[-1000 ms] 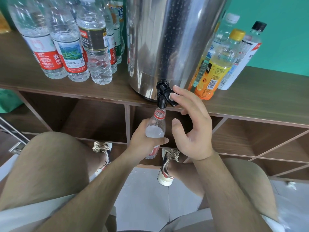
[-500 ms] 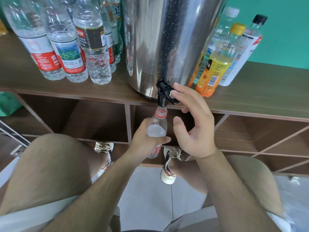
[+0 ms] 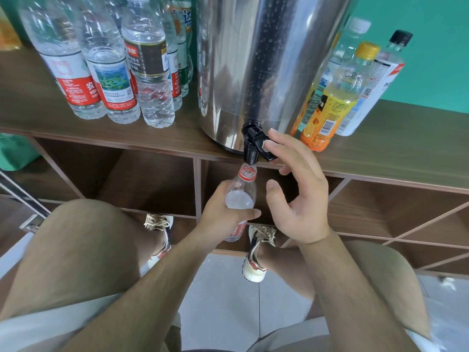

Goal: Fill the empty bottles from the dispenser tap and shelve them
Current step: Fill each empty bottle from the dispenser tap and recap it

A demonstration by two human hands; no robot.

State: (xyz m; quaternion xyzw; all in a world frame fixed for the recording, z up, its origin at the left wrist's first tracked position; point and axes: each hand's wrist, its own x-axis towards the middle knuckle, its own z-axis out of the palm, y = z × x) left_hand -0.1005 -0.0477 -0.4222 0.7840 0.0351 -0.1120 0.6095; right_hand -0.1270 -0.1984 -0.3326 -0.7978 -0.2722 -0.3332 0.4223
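Nearby, water bottles [image 3: 111, 80] left of the dispenser [image 3: 253, 72], juice bottles [image 3: 327, 107] right.

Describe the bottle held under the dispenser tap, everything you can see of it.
The bottle is small, clear plastic and uncapped, with a red ring at the neck and a red label showing below the fingers. It is near upright, leaning slightly, with its open mouth just under the spout of the black tap; whether they touch cannot be told. Water inside seems to reach about the shoulder. The left hand grips its body, thumb across the front. Its base hangs unsupported.
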